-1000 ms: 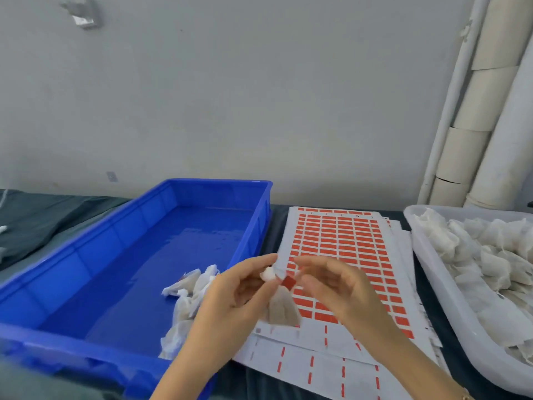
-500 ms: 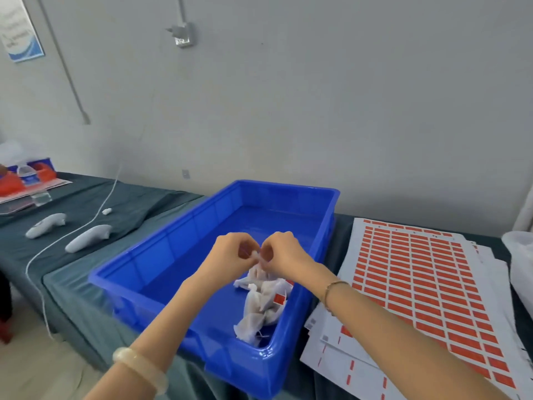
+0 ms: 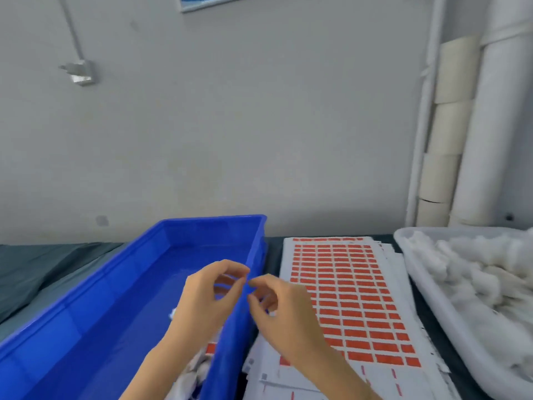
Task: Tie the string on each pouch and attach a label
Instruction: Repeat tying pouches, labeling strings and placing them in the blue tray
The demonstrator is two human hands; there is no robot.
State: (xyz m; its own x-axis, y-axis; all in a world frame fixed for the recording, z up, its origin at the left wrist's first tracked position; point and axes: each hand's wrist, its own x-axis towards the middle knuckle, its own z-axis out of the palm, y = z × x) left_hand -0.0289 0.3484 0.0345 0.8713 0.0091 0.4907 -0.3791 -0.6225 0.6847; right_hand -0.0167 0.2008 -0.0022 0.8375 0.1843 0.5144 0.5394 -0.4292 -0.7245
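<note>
Finished pouches (image 3: 199,368) lie in the blue bin's (image 3: 86,298) near corner. Untied pouches (image 3: 473,269) fill the white tray (image 3: 403,241) on my right. My left hand (image 3: 207,301) and right hand (image 3: 285,313) hover, fingers loosely curled, gripping nothing visible. I should pick one pouch by its neck, keeping the string ends free, near the label sheet (image 3: 346,298).

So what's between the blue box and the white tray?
A stack of red label sheets lies between the blue box and the white tray, in the head view.
</note>
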